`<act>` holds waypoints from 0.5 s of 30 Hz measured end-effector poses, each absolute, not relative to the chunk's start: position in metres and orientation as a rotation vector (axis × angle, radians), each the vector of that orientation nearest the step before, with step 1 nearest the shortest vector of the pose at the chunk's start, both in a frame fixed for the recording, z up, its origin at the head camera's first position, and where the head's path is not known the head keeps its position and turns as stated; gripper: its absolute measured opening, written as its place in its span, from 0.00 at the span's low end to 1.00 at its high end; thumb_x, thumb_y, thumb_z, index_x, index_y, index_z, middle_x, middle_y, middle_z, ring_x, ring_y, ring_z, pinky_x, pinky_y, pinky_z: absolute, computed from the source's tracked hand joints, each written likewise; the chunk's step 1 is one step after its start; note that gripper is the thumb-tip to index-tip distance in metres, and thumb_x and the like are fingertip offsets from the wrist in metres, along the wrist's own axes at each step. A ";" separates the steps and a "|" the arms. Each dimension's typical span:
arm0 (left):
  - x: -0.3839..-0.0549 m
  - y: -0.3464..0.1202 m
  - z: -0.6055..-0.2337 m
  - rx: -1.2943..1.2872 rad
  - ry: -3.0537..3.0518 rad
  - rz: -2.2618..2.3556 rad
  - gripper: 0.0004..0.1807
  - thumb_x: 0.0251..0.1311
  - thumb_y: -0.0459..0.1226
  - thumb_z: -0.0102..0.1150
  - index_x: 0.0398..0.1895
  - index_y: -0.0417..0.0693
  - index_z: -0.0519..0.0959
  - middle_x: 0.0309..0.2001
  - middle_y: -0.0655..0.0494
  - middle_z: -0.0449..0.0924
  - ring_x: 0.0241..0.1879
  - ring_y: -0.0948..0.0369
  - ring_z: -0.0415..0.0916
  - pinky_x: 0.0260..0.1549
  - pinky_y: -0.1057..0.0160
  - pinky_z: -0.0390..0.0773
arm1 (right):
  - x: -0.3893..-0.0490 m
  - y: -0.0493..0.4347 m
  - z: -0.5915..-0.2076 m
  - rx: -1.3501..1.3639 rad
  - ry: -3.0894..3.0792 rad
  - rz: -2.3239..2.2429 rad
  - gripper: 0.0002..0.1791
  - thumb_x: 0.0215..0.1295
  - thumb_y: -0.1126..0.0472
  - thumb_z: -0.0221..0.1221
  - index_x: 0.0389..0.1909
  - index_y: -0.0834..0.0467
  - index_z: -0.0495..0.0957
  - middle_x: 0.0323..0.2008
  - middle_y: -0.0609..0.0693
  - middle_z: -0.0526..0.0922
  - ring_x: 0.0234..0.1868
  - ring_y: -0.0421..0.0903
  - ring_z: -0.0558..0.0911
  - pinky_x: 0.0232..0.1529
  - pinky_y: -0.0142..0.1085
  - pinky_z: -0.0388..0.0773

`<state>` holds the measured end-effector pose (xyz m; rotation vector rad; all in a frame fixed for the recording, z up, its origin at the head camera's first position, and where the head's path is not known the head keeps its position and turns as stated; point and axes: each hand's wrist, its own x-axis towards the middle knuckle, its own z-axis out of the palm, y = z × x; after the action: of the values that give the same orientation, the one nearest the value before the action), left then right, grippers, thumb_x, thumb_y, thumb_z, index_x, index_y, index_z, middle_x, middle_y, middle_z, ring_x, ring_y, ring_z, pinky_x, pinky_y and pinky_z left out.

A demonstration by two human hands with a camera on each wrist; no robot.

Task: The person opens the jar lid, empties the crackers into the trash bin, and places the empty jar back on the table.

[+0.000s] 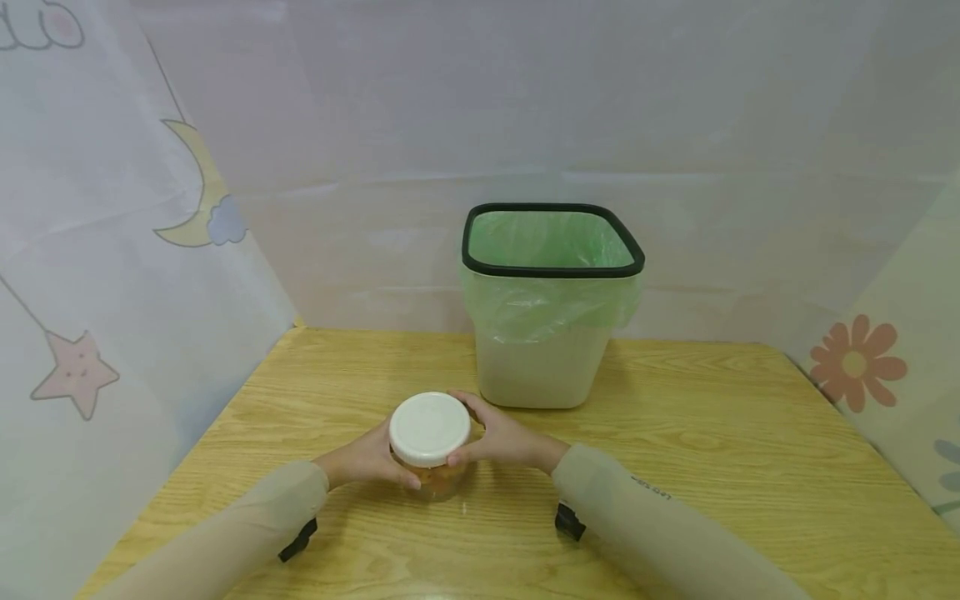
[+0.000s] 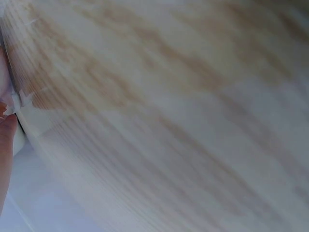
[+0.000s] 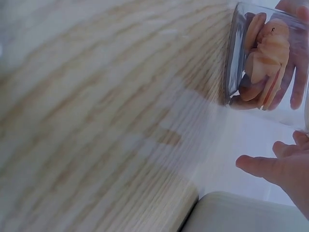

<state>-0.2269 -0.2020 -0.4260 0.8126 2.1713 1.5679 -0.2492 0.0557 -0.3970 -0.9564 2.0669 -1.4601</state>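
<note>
A clear jar (image 1: 435, 485) with a round white lid (image 1: 430, 428) stands on the wooden table in the head view. Peach-coloured curled pieces (image 3: 264, 58) of a kind I cannot tell show through its wall in the right wrist view. My left hand (image 1: 369, 457) grips the jar's left side, thumb at the front. The right hand (image 1: 510, 435) holds the lid's right edge, thumb in front and fingers behind. In the left wrist view only a bit of the left hand (image 2: 6, 145) shows at the left edge.
Behind the jar, slightly right, stands a pale bin (image 1: 543, 367) with a black rim (image 1: 555, 272) and a green translucent liner (image 1: 555, 308). The wooden table (image 1: 712, 433) reaches back to pale printed cloth walls (image 1: 360, 108).
</note>
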 end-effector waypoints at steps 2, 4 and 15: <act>-0.227 -0.203 -0.427 0.821 2.179 1.565 0.61 0.44 0.38 0.79 0.74 0.38 0.44 0.68 0.39 0.57 0.65 0.44 0.58 0.62 0.41 0.59 | -0.250 0.056 -0.396 -0.965 2.062 -1.458 0.58 0.54 0.50 0.72 0.75 0.64 0.46 0.74 0.58 0.52 0.75 0.56 0.48 0.69 0.58 0.49; -0.228 -0.203 -0.427 0.827 2.190 1.561 0.61 0.44 0.38 0.79 0.74 0.38 0.44 0.68 0.40 0.57 0.65 0.44 0.58 0.62 0.41 0.58 | -0.250 0.056 -0.396 -0.975 2.059 -1.455 0.58 0.53 0.50 0.72 0.75 0.64 0.46 0.74 0.58 0.52 0.75 0.56 0.48 0.69 0.58 0.49; -0.229 -0.203 -0.428 0.840 2.232 1.541 0.60 0.44 0.38 0.79 0.73 0.36 0.46 0.67 0.39 0.59 0.65 0.45 0.59 0.62 0.41 0.58 | -0.258 0.057 -0.399 -1.008 2.021 -1.437 0.57 0.54 0.49 0.72 0.76 0.62 0.46 0.75 0.59 0.49 0.75 0.56 0.47 0.69 0.60 0.47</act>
<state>-0.2288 -0.2029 -0.4278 0.8401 2.2324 1.5413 -0.2585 0.0569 -0.3989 -1.0076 2.0208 -1.4368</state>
